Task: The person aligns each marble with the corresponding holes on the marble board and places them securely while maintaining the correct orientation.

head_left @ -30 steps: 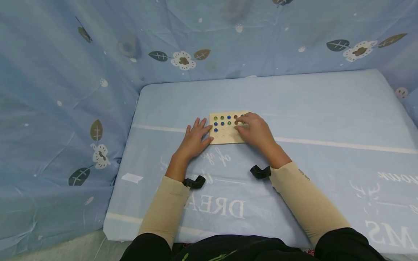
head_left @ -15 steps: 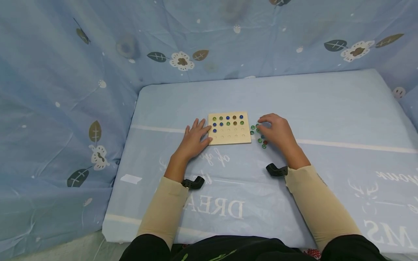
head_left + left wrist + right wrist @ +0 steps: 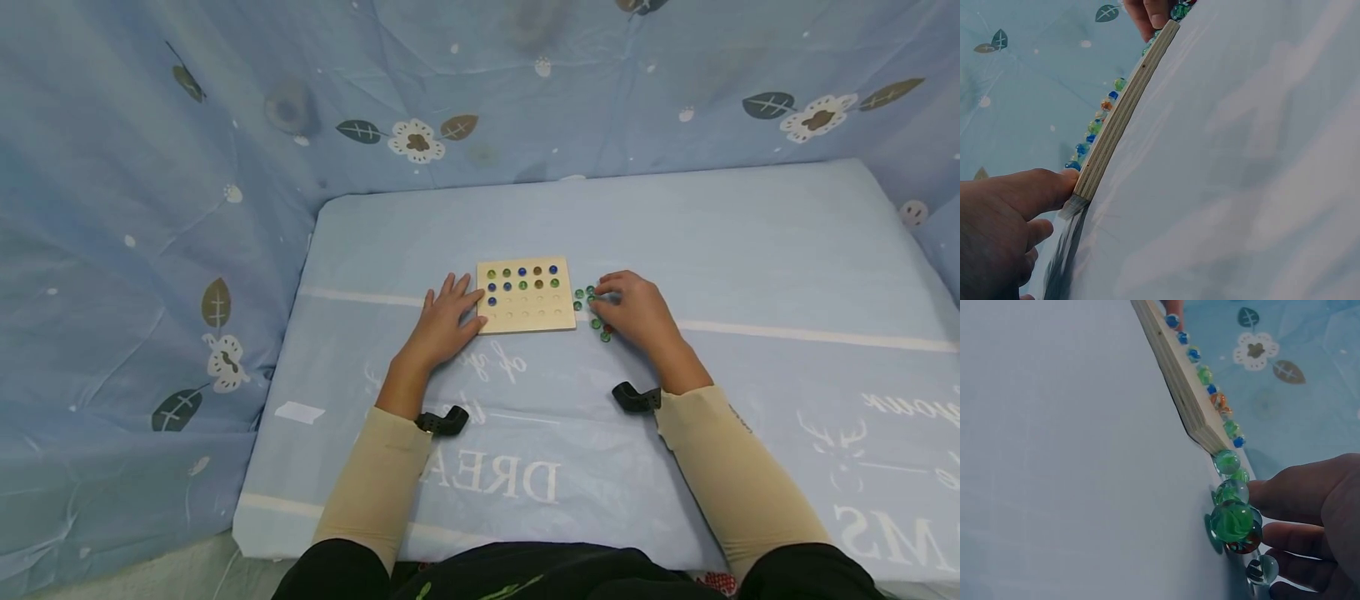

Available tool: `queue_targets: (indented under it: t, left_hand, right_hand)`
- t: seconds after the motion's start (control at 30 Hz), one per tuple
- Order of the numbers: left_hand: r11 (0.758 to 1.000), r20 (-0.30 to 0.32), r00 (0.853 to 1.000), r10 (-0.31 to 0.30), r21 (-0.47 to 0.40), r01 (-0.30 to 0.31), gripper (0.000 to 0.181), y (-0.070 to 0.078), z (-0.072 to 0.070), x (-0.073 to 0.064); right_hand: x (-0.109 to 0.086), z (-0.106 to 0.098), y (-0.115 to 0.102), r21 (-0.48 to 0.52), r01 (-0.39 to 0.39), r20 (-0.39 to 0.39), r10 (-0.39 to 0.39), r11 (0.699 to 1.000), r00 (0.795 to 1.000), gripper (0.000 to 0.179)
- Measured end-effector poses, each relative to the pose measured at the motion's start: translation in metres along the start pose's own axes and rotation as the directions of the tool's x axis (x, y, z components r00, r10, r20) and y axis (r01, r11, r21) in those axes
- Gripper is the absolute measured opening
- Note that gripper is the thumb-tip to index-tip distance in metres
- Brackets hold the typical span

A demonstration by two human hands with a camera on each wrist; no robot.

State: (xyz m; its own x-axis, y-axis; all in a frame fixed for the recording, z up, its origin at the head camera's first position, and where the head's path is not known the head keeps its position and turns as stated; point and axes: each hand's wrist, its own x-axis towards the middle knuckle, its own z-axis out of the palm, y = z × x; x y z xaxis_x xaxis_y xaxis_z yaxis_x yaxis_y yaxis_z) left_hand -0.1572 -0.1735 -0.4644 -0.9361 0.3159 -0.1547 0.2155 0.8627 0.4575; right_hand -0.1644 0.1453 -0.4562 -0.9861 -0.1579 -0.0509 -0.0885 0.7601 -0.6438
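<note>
A pale wooden board (image 3: 528,322) with rows of shallow hollows lies flat on the table. Glass marbles (image 3: 522,272) fill its two far rows, and one blue marble (image 3: 492,302) sits at the left of the third. My left hand (image 3: 438,327) rests spread at the board's left edge, thumb and fingertip touching it. Right of the board lie loose marbles (image 3: 596,324), mostly green, one red. My right hand (image 3: 636,312) is down among them, thumb and fingers bent close to a green marble (image 3: 1232,520) in the right wrist view; I cannot tell whether it grips one.
Pale blue cloth with printed lettering (image 3: 517,482) covers the table (image 3: 712,250). Blue patterned curtains (image 3: 525,100) hang behind and at the left. A white patch (image 3: 300,412) lies near the table's left edge. Each wrist wears a black camera mount (image 3: 636,397).
My right hand has gone from over the board to the loose marbles on the right, and its thumb and fingers have drawn closer together. My left hand stays at the board's edge.
</note>
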Motion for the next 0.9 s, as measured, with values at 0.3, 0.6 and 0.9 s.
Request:
queue_targets:
  t: [0.3, 0.6, 0.9]
  left_hand:
    - [1.000, -0.004, 1.000, 0.004, -0.004, -0.004, 0.055, -0.0016, 0.0023, 0.0001]
    - [1.000, -0.013, 1.000, 0.014, 0.002, -0.014, 0.055, -0.0013, 0.0014, -0.0001]
    - [1.000, -0.012, 1.000, 0.016, 0.017, -0.016, 0.055, -0.0015, 0.0012, 0.0006]
  right_hand:
    - [0.0004, 0.0040, 0.0007, -0.024, 0.018, 0.000, -0.018, 1.000, 1.000, 0.029]
    - [0.0037, 0.0054, -0.0024, -0.048, 0.012, -0.013, -0.013, 0.999, 1.000, 0.027]
    - [0.0050, 0.0080, -0.0033, -0.059, 0.007, -0.034, -0.009, 0.998, 0.999, 0.025]
